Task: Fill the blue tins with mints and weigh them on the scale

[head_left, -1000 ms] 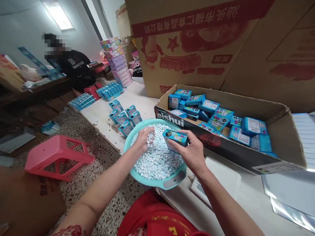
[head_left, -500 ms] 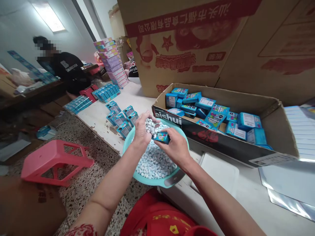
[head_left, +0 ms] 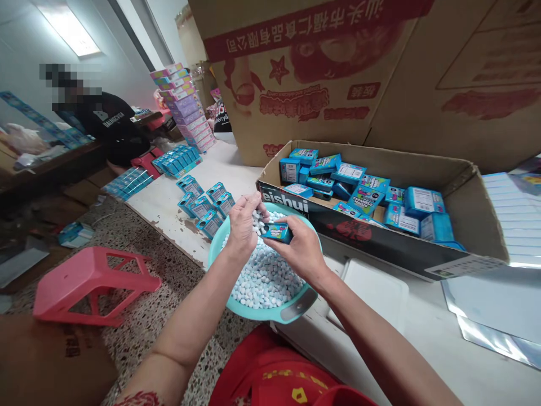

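Observation:
Over a turquoise basin [head_left: 247,314] full of small pale blue and white candies [head_left: 270,285], my right hand [head_left: 302,251] grips a small blue candy box [head_left: 278,232], tilted with one end toward the left hand. My left hand [head_left: 245,223] is cupped around a handful of the candies [head_left: 257,224], its fingers curled at the box's left end. Just left of the basin, several small blue boxes [head_left: 207,203] stand upright in rows on the white table [head_left: 169,214].
A long open carton [head_left: 363,237] of jumbled blue boxes stands right of the basin, before a large cardboard box [head_left: 316,84]. A white lid [head_left: 376,293] lies nearer me. Stacked pink and purple boxes [head_left: 186,107], a red stool [head_left: 84,282] and a person in black [head_left: 114,124] are to the left.
My left hand has tipped and closed in more around the candies, at the box's end. The box in my right hand lies slightly more level. The whole view has shifted a little.

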`<state>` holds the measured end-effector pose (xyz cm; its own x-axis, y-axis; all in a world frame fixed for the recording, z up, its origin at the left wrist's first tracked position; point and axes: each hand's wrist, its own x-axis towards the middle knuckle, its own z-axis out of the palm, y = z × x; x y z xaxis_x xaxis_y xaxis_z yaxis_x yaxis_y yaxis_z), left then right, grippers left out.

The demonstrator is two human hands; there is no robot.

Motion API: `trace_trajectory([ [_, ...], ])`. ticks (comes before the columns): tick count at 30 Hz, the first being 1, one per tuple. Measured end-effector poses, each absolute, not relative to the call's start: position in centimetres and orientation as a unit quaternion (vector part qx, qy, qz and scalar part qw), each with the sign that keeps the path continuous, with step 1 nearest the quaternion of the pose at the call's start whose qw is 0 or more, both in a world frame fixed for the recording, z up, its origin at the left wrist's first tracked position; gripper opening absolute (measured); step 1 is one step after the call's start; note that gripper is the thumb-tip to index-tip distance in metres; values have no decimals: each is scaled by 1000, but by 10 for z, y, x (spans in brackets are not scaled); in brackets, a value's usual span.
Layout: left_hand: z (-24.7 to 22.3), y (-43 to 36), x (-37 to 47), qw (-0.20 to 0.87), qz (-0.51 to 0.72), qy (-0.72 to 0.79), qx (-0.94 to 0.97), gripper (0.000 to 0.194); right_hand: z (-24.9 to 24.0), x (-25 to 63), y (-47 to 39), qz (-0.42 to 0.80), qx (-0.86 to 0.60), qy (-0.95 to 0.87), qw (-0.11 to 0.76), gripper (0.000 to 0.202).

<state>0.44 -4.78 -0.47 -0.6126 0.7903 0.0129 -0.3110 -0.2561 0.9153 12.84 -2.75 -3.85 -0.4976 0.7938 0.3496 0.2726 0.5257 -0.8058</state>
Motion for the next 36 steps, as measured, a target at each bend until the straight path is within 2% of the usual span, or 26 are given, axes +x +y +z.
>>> trace_trajectory([
  [9, 5, -45, 6, 331, 761, 496, 257, 28, -28, 128, -35, 358, -300, -790, 397, 28],
  [14, 1, -42, 4, 358, 753, 504, 225, 33, -31, 127, -33, 374, -324, -783, 377, 28],
  [21, 7, -50, 14, 373, 753, 478, 255, 29, -34, 126, -35, 393, -303, -764, 412, 26],
  [23, 13, -52, 16, 389, 747, 472, 261, 29, -35, 124, -34, 423, -287, -754, 412, 25],
  [26, 20, -56, 10, 396, 754, 455, 259, 29, -38, 133, -32, 531, -283, -689, 405, 31],
  [29, 11, -62, -10, 331, 751, 501, 275, 28, -46, 163, -33, 618, -309, -599, 404, 43],
  [31, -10, -68, -28, 295, 663, 600, 335, 27, -56, 193, -35, 626, -337, -553, 435, 45],
  [33, -38, -73, -44, 289, 478, 701, 443, 27, -69, 225, -37, 595, -378, -523, 478, 45],
  [36, -78, -75, -54, 223, 237, 743, 585, 33, -87, 263, -38, 519, -450, -509, 519, 44],
])
